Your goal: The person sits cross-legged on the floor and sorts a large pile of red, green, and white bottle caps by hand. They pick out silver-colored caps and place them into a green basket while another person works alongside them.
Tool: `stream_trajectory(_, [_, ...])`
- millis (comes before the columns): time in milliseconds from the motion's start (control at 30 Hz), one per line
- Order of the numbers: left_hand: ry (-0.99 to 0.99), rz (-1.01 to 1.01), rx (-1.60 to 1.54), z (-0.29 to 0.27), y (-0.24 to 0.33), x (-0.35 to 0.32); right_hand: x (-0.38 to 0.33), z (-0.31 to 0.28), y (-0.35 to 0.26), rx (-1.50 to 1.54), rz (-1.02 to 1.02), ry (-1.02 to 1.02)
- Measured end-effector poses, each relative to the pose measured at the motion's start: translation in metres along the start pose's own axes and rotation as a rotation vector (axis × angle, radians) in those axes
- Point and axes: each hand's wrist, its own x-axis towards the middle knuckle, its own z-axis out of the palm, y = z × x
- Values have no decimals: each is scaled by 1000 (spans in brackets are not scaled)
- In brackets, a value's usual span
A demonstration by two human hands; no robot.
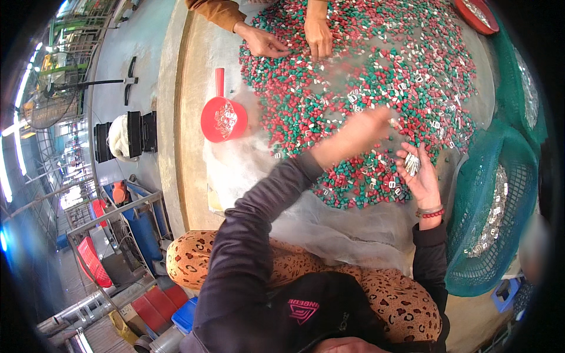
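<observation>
A wide spread of small red, green and white pebble-like pieces [306, 112], mixed with silvery metal buckle-like parts [435, 123], covers the work surface. My left hand [365, 130] is over the near part of the spread. Motion smears its fingers, so I cannot tell whether they hold anything. To its right, my right hand [421, 182] is turned palm up, its fingers curled around a bunch of small silvery metal parts [412, 164]. A red-beaded bracelet circles that wrist.
Another person's hands [318, 38] pick at the far side. A red dipper [219, 130] with metal parts stands left. Green mesh baskets [456, 259] holding silvery parts line the right, near a red bowl [492, 29]. Translucent sheeting [347, 229] lies before my knees.
</observation>
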Motion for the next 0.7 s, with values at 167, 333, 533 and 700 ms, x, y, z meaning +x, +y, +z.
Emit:
stream_trajectory(167, [91,303,119,14,12,3,5,5,-6,91,9,56])
stream_trajectory(333, [318,-676,342,-38,-98,-23,-11,-4,-32,251,-33,-81])
stream_trajectory(533, [350,-395,194,49,-100,-23,-5,4,-24,227,21,-50])
stream_trajectory(700, [394,-212,318,64,-69,-12,-12,8,-21,231,-18,-96])
